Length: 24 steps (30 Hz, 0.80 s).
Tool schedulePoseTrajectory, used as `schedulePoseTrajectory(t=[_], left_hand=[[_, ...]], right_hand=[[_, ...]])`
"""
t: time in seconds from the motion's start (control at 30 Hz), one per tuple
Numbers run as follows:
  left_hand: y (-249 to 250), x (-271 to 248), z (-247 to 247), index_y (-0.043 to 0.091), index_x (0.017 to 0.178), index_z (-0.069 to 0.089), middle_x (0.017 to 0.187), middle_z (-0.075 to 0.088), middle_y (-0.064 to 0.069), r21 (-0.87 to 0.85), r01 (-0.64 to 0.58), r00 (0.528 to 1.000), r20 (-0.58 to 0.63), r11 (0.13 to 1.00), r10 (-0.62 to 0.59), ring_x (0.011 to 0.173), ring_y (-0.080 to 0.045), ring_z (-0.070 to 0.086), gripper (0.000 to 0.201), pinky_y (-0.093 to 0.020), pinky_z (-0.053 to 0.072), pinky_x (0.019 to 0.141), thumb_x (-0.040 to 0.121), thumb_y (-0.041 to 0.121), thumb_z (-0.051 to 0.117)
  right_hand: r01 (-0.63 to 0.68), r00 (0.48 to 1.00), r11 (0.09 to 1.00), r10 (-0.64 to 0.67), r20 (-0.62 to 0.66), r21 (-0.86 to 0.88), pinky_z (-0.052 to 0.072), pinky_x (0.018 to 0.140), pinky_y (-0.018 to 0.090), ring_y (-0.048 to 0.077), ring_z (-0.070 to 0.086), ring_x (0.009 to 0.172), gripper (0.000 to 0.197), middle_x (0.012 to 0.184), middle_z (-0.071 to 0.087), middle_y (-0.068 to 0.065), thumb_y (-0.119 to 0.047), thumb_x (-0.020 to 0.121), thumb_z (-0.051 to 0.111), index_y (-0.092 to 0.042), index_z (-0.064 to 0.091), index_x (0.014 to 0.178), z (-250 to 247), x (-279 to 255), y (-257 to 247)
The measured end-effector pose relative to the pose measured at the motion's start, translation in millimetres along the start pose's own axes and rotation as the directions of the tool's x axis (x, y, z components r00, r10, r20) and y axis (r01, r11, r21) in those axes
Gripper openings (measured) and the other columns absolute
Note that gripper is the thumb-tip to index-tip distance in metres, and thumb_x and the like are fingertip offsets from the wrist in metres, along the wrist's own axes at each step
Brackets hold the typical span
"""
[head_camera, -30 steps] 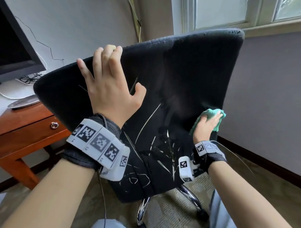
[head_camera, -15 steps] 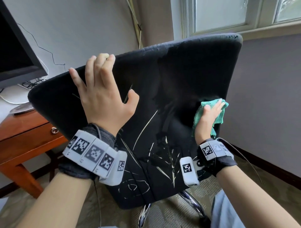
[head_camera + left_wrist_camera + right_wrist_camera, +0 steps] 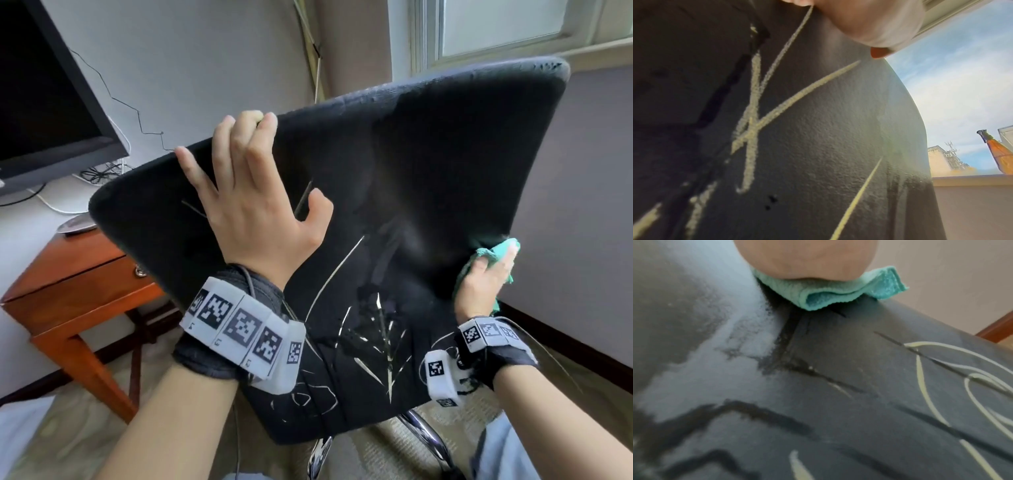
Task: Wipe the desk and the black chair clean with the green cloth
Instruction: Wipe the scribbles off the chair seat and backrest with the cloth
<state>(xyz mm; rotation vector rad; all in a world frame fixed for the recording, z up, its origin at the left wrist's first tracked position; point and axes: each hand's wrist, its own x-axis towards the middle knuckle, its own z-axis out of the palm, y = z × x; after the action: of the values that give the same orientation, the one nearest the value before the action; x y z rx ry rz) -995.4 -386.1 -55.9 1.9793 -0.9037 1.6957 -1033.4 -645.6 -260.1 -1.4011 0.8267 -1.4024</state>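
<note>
- The left hand [image 3: 260,212] is lying flat, fingers spread, on the black chair [image 3: 411,171] back (holding nothing).
- The right hand [image 3: 483,284] is pressing the green cloth [image 3: 493,253], fingers curled around it, against the chair's right edge.

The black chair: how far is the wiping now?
In hand: the right hand presses the green cloth on the right edge of the black chair; the left hand steadies its top. Done: nothing certain; pale marks remain. Left: the lower back; the desk cannot be judged.
</note>
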Motion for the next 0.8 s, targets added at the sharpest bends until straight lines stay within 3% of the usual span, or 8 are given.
schedulePoseTrajectory(t=[0.07,0.17,0.23,0.33,0.43,0.6,0.7,0.8], left_hand=[[6.1,0.9,0.6,0.012,0.128,0.033,0.131,0.052,-0.013,-0.012,0.022,1.0,0.0,1.0,-0.022,0.129,-0.034,0.038,0.067,-0.06,0.008,0.11,0.07,0.036,0.054],[9.6,2.5,-0.4,0.012,0.127,0.033,0.131,0.052,-0.013,-0.033,0.049,0.999,0.008,0.998,-0.048,0.13,-0.034,0.038,0.065,-0.059,0.006,0.11,0.07,0.036,0.053],[7.8,2.1,-2.9,0.012,0.128,0.035,0.131,0.052,-0.013,-0.041,0.042,0.999,0.031,0.998,-0.04,0.13,-0.034,0.038,0.064,-0.06,0.008,0.11,0.071,0.035,0.053],[5.6,2.2,-7.2,0.011,0.128,0.036,0.133,0.052,-0.013,-0.044,0.023,0.998,0.058,0.999,-0.021,0.13,-0.032,0.036,0.063,-0.06,0.01,0.11,0.072,0.036,0.051],[5.8,3.3,-8.7,0.012,0.128,0.035,0.133,0.052,-0.013,-0.053,0.024,0.998,0.064,0.998,-0.021,0.13,-0.032,0.037,0.062,-0.06,0.01,0.11,0.072,0.036,0.051],[1.5,3.6,-10.9,0.013,0.127,0.036,0.132,0.053,-0.01,-0.064,0.004,0.997,0.073,0.998,0.001,0.127,-0.031,0.04,0.062,-0.06,0.016,0.109,0.071,0.035,0.052],[-0.5,5.3,-11.7,0.011,0.126,0.042,0.13,0.054,-0.009,-0.071,-0.01,0.998,0.063,0.997,0.014,0.124,-0.032,0.044,0.062,-0.057,0.017,0.109,0.07,0.034,0.054],[-1.2,6.0,-15.0,0.007,0.126,0.049,0.13,0.054,-0.009,-0.094,-0.003,0.997,0.07,0.996,0.009,0.124,-0.031,0.044,0.062,-0.055,0.017,0.109,0.07,0.033,0.053]], right_hand=[[-0.086,0.996,0.996,0.086,-0.03,0.022,0.007,0.111,0.023,0.027,0.016,0.143,0.068,0.154,0.019,0.016,-0.029,0.088,0.03,-0.002,0.014,0.149,2.3,3.4,-8.6],[-0.194,0.979,0.978,0.198,-0.053,0.074,0.009,0.112,0.033,0.028,0.014,0.143,0.059,0.15,0.023,0.009,-0.018,0.094,0.031,-0.004,0.016,0.149,7.0,6.3,-34.3],[-0.204,0.979,0.974,0.204,0.013,0.095,0.003,0.113,0.036,0.023,0.002,0.146,0.057,0.158,0.006,0.004,-0.009,0.098,0.026,-0.011,0.006,0.151,9.1,0.4,-58.1],[-0.055,0.995,0.984,0.039,0.094,0.171,-0.005,0.114,0.035,0.02,-0.009,0.146,0.06,0.159,-0.008,0.001,-0.007,0.096,0.024,-0.016,0.001,0.151,11.1,-14.6,-100.8],[0.193,0.959,0.945,-0.239,0.154,0.265,-0.011,0.108,0.022,0.019,-0.014,0.145,0.066,0.159,-0.01,0.002,-0.019,0.088,0.022,-0.016,0.002,0.151,11.0,-25.8,-151.8],[0.542,0.78,0.779,-0.606,0.156,0.315,-0.01,0.115,0.039,0.032,-0.011,0.144,0.064,0.158,0.005,0.01,-0.025,0.089,0.026,-0.009,0.011,0.149,14.5,-39.7,-221.7],[0.745,0.628,0.655,-0.753,0.197,0.131,0.003,0.113,0.037,0.032,0.003,0.144,0.062,0.155,0.023,0.004,-0.026,0.088,0.03,-0.014,0.023,0.148,18.8,-49.9,-229.0],[0.877,0.477,0.475,-0.847,0.235,-0.071,0.005,0.113,0.036,0.034,0.01,0.141,0.06,0.153,0.025,0.008,-0.025,0.087,0.038,-0.016,0.027,0.146,26.8,-55.8,-209.2]])
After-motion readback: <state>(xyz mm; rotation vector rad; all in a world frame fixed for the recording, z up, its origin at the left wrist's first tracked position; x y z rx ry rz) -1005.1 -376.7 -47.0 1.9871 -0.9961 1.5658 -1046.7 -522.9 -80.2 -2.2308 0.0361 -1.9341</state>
